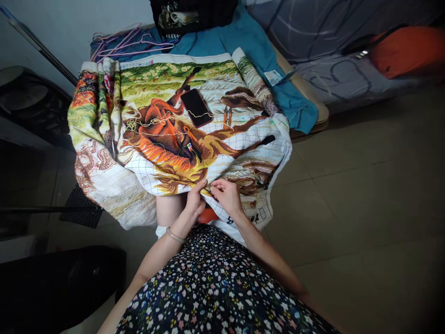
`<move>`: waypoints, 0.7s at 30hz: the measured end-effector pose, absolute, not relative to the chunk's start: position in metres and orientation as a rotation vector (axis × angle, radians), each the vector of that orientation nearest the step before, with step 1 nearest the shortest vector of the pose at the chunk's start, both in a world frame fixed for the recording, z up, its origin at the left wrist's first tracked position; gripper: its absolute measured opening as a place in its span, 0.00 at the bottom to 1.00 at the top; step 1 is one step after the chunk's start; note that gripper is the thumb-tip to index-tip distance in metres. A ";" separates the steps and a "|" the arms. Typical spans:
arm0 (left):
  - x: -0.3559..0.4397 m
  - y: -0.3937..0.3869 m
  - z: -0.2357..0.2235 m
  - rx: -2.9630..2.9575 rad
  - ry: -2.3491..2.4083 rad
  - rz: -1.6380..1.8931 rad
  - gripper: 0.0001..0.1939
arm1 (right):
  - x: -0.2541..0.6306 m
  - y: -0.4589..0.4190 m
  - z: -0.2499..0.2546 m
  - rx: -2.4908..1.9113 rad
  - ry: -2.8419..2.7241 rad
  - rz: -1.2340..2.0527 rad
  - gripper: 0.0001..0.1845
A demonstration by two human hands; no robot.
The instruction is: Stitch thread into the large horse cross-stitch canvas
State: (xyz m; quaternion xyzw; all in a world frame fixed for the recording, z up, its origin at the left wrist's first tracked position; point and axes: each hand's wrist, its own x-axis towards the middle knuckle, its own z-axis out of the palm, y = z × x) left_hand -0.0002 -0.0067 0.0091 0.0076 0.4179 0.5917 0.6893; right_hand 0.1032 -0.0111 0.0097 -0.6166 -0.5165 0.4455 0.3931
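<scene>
A large cross-stitch cloth (174, 160) with horses and grass drapes over my lap and the low surface ahead. My left hand (195, 200) is closed on its near edge, thumb on top and the other fingers tucked beneath. Just right of it, my right hand (225, 195) pinches at the stitched fabric; whatever lies between its fingertips is too small to make out. On the cloth lie a dark phone (197, 107), orange-handled thread snips (227, 118) and a loose tangle of pale yellow thread (134, 124). A tiny coloured item (189, 146) rests near the cloth's middle.
Pink hangers (128, 44) and a black printed bag or cloth (194, 18) lie at the back on a teal cover (222, 39). An orange item (406, 51) is at the far right. A dark bulky object (62, 287) stands at lower left, and tiled floor (347, 195) spreads to the right.
</scene>
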 end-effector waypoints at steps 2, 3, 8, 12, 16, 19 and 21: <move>0.000 -0.007 0.010 0.013 0.927 1.327 0.09 | 0.103 -0.011 0.009 -1.574 -1.321 1.114 0.09; 0.000 -0.007 0.010 0.013 0.923 1.326 0.09 | 0.103 -0.011 0.009 -1.577 -1.325 1.110 0.09; 0.000 -0.006 0.013 0.023 0.917 1.323 0.08 | 0.102 -0.011 0.008 -1.584 -1.337 1.112 0.09; 0.000 -0.006 0.014 0.021 0.929 1.317 0.08 | 0.104 -0.012 0.014 -1.591 -1.382 1.100 0.10; 0.000 -0.007 0.012 0.031 0.889 1.304 0.10 | 0.107 -0.014 0.025 -1.697 -1.477 0.847 0.10; 0.000 -0.007 0.011 0.034 0.867 1.307 0.11 | 0.107 -0.012 0.030 -1.766 -1.611 0.654 0.07; -0.001 -0.007 0.010 0.024 0.878 1.310 0.10 | 0.106 -0.009 0.031 -1.744 -1.675 0.630 0.08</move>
